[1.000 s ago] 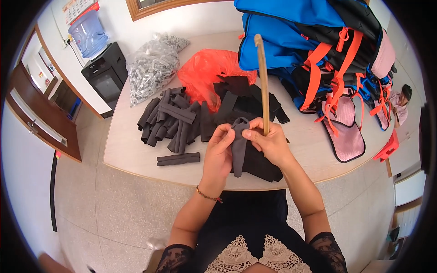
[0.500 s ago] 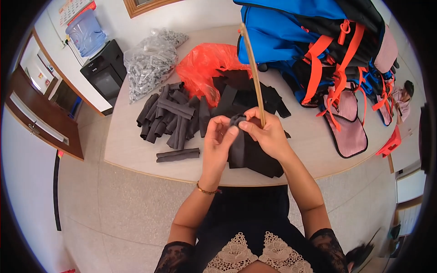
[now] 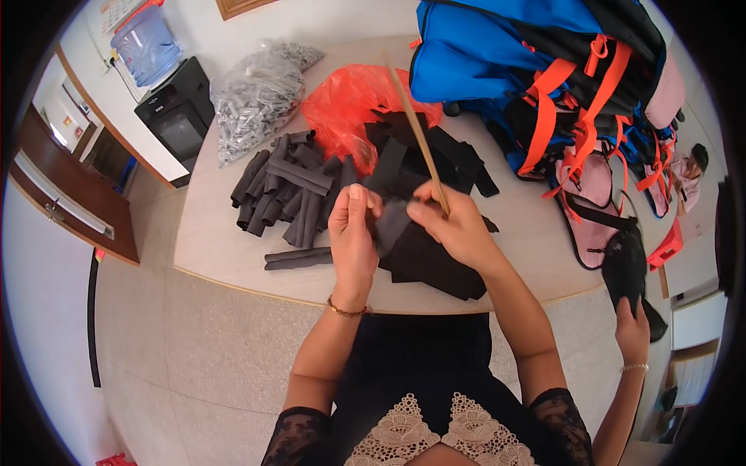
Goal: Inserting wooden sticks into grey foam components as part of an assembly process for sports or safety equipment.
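On the red bag's [image 3: 342, 109] near side, the right hand [image 3: 444, 215] grips a stick [image 3: 420, 140] by grey cloth [image 3: 391, 225] (blurred); the left hand [image 3: 354, 221] looks pinched together, hold unclear. Steady tension should limit creases.

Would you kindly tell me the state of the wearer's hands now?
Left hand: fingers curled, by the blurred grey cloth; grip cannot be told.
Right hand: closed, holding the wooden stick.

Pale table [image 3: 210, 233] loaded up, dark rolls [image 3: 299, 179] heaped left, black cloth [image 3: 435, 272] central, red bag [image 3: 334, 105], clear bag [image 3: 256, 101], backpacks [image 3: 482, 62] right
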Demonstrator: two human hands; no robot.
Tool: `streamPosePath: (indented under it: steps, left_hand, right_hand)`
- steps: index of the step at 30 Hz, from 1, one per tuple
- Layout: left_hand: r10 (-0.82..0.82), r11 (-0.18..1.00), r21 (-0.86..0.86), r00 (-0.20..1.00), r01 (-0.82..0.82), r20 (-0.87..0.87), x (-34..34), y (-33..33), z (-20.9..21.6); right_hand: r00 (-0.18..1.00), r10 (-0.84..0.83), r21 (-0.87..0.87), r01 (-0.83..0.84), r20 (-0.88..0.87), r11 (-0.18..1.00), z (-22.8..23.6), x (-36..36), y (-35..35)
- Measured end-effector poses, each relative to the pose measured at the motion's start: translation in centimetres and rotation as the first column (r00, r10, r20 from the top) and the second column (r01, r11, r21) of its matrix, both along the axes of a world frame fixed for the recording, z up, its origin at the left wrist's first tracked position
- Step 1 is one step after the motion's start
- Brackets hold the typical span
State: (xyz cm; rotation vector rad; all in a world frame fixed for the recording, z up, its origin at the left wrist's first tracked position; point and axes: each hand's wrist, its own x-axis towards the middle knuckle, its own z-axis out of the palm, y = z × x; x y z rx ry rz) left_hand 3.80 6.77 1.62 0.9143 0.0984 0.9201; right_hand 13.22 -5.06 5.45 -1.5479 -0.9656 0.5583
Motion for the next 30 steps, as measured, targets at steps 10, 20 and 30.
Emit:
streamPosePath:
  steps: [10,20,30]
  left_hand:
    - [0.129,0.937,0.342,0.831,0.078,-0.541,-3.3,3.0,-1.3]
    - [0.761,-0.056,0.992,0.639,-0.111,0.115,-0.6,6.2,1.5]
    - [0.053,-0.147,0.904,0.916,0.401,-0.397,12.3,-2.2,-2.1]
  right_hand:
    - [0.965,-0.024,0.52,0.163,-0.263,0.839,4.5,3.8,5.5]
    - [0.913,-0.284,-0.116,0.329,0.293,0.937,0.7,4.8,-4.2]
    - [0.857,-0.513,0.025,0.513,0.045,0.858,-1.4,0.6,-13.2]
